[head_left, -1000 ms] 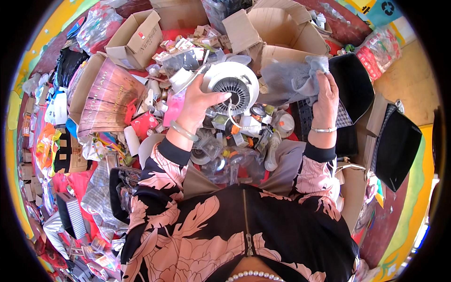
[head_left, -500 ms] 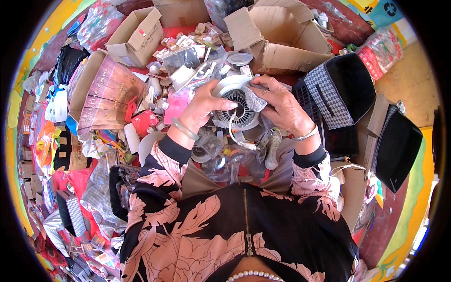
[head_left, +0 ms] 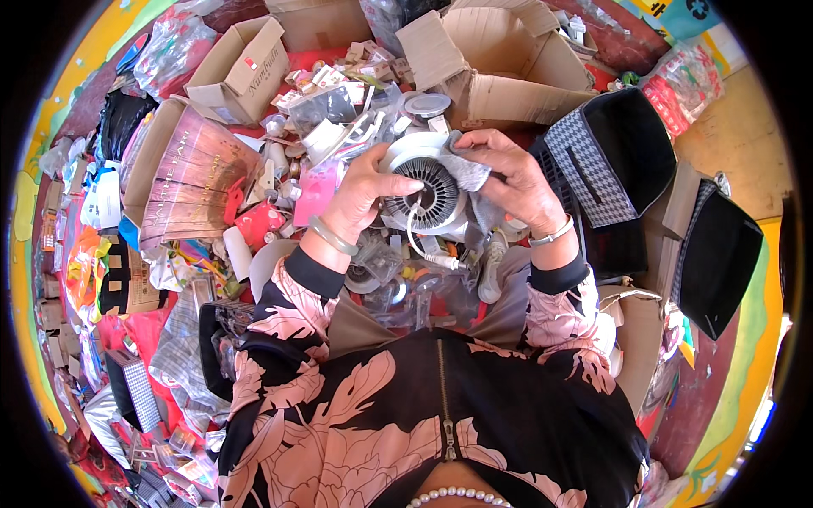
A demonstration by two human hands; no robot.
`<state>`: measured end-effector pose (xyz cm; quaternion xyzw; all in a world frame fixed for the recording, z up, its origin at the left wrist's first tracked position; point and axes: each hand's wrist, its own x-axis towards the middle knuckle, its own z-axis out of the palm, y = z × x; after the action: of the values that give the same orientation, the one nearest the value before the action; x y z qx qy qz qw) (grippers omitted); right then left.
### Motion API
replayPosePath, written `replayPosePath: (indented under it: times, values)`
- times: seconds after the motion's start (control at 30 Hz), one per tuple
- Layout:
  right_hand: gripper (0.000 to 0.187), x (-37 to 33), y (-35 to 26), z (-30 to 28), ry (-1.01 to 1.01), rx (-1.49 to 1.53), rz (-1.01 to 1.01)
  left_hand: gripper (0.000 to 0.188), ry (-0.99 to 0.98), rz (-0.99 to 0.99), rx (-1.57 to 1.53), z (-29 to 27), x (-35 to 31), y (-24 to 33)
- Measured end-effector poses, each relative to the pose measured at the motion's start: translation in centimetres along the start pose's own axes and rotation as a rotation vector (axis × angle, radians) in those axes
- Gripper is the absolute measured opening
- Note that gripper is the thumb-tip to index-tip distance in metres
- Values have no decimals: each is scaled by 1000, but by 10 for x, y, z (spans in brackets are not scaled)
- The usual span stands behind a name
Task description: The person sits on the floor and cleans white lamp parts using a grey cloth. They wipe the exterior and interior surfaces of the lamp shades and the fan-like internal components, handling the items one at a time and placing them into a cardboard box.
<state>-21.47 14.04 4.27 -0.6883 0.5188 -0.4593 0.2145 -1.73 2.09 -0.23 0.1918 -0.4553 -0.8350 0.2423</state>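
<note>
A round white downlight [head_left: 434, 196] with dark finned ribs at its middle is held up before my chest, its ribbed back toward me. My left hand [head_left: 360, 193] grips its left rim, the thumb lying over the ribs. In my right hand [head_left: 518, 184] is a grey cloth [head_left: 468, 173], pinched between thumb and fingers and lying against the right side of the rim. A white cable [head_left: 412, 230] hangs from the middle of the light and ends in a white connector [head_left: 444, 262]. The light's front face is hidden.
Small boxes and loose parts are heaped beyond my hands. Open cardboard boxes [head_left: 527, 103] stand at the back, with a pink-printed carton [head_left: 196, 179] at the left. Black bins with checked fronts [head_left: 583, 173] are at the right. Clear plastic packaging [head_left: 415, 296] lies between my legs.
My right hand has shifted slightly along the rim with the cloth, and more of the cloth now hangs below the fingers. My left hand keeps its grip on the light.
</note>
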Motion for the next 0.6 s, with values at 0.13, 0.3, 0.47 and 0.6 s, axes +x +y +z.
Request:
replayPosePath:
  times: [0.13,0.3,0.47,0.6]
  values:
    - [17,-8,-1,-6,535,1006,242,49,43,63,-81,0,0,6]
    - [24,-11,-4,6,359,411,267,52,135,194,-98,-1,-3,12]
    - [45,-3,-12,34,159,-218,29,52,186,257,-137,3,-5,13]
    - [31,-3,-3,30,294,-26,-21,51,143,242,-141,3,-7,12]
